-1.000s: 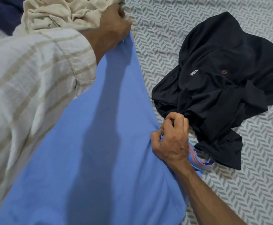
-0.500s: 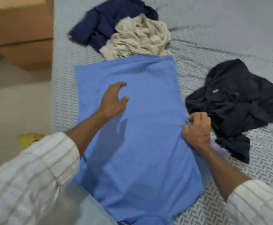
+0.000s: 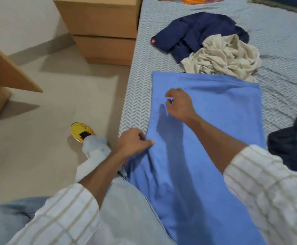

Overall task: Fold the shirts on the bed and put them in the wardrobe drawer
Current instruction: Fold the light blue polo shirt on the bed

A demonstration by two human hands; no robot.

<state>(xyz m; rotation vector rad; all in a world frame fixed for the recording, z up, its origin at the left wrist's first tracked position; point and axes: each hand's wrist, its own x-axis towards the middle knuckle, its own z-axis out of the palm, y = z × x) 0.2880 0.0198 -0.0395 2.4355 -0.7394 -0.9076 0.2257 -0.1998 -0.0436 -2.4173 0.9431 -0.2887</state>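
Gripping blue shirt [image 3: 215,138] edge: left hand [image 3: 132,141] (right hand [image 3: 178,105] hovers, loosely curled).

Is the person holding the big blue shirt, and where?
Yes. The left hand pinches the light blue cotton shirt at its left edge; the right hand hovers above it, holding nothing.

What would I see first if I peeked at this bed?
A big blue shirt spread flat near the bed's edge, with the left hand pinching its side and the right hand hovering above. Behind it sit a crumpled cream shirt and a navy one.
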